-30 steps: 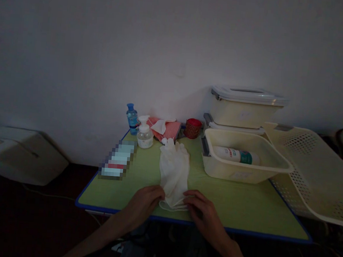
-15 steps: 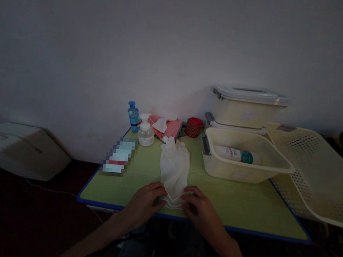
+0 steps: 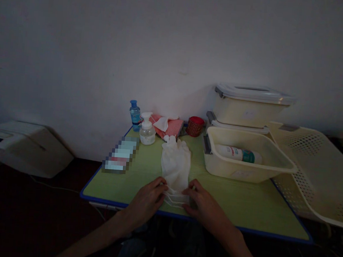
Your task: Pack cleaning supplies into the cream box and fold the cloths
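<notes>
Dim grey wall [image 3: 177,39] fills the back of the head view, and below it sits a green table [image 3: 236,203] with blue edging. Centre stage, the white glove [image 3: 175,164]: thin, slightly see-through, softly wrinkled, lying flat with stubby crumpled fingers pointing away and the cuff towards the person. Several pale edges ripple across that cuff; whether one glove or a layered pair, it's hard to tell. And the hands are on it! Left hand [image 3: 147,199] pinches the cuff's left side, right hand [image 3: 203,203] pinches the right, fingertips closed on the material.

Now for lettering: a white bottle [image 3: 240,154] lying in the cream tub [image 3: 247,175] wears red print and a teal band, too small to read. Labels on the blue bottle [image 3: 135,116] and the pump bottle [image 3: 147,134] beat the eye too, and the panel [image 3: 121,155] at left is pixelated.

Edges next: the cuff lies just inside the near rim, with green tabletop stretching out on both sides of the hands.
</notes>
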### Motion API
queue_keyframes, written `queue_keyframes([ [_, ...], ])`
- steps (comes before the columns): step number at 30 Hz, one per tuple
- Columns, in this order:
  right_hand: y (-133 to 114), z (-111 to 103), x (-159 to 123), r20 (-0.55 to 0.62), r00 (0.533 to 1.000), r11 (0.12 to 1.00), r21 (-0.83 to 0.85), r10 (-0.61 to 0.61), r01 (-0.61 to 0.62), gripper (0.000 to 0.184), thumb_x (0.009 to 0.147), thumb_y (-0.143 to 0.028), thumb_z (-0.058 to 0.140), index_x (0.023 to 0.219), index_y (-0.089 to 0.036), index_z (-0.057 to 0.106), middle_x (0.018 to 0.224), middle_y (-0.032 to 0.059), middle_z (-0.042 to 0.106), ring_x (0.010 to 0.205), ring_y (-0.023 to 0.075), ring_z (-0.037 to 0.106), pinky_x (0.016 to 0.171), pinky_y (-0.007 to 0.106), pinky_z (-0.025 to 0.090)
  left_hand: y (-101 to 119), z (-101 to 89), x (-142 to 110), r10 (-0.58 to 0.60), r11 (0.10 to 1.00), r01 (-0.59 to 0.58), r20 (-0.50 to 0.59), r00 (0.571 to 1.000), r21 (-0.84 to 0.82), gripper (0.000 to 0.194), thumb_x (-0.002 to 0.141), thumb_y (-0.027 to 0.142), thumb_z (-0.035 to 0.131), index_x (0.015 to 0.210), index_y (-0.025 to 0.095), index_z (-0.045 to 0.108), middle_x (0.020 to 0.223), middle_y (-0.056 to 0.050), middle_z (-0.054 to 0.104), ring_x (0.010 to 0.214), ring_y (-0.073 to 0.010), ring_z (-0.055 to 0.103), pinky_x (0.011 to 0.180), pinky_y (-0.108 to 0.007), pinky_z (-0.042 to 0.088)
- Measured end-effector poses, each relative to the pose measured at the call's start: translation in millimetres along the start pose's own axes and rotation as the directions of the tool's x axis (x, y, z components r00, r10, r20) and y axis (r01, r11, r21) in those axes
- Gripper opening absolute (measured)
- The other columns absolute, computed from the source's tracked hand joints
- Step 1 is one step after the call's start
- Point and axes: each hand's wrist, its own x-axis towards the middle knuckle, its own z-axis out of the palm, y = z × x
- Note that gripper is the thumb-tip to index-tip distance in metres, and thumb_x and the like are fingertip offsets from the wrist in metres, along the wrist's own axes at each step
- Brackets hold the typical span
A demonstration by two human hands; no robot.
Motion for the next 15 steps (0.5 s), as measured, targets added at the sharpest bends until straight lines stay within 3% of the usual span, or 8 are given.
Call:
queue_keyframes([
  [8, -6.3, -5.1, 3.0, 0.063, 0.995, 0.995, -0.045, -0.082, 0.085, 0.018, 0.071, -0.003, 0.052, 0.085, -0.015, 0.055, 0.103, 0.0076, 0.053, 0.081, 0.0158, 0.057, 0.074, 0.028, 0.046, 3.6, -0.5, -1.0, -0.007, 0.992, 0.011, -0.029, 1.0, 0.129, 0.026, 0.078, 0.005, 0.041, 0.086, 0.018, 0.062, 0.099, -0.006, 0.057, 0.087, -0.016, 0.057, 0.084, -0.029, 0.048],
  [15, -5.9, 0.4, 3.1, 0.031, 0.995, 0.993, -0.066, -0.094, 0.096, 0.017, 0.075, -0.003, 0.048, 0.081, -0.015, 0.058, 0.101, 0.0078, 0.053, 0.077, 0.0147, 0.059, 0.074, 0.029, 0.047, 8.3, 0.9, -1.2, -0.067, 0.981, 0.075, -0.052, 0.996, 0.178, 0.023, 0.079, 0.008, 0.043, 0.084, 0.018, 0.062, 0.098, -0.005, 0.057, 0.084, -0.0156, 0.058, 0.079, -0.028, 0.048],
])
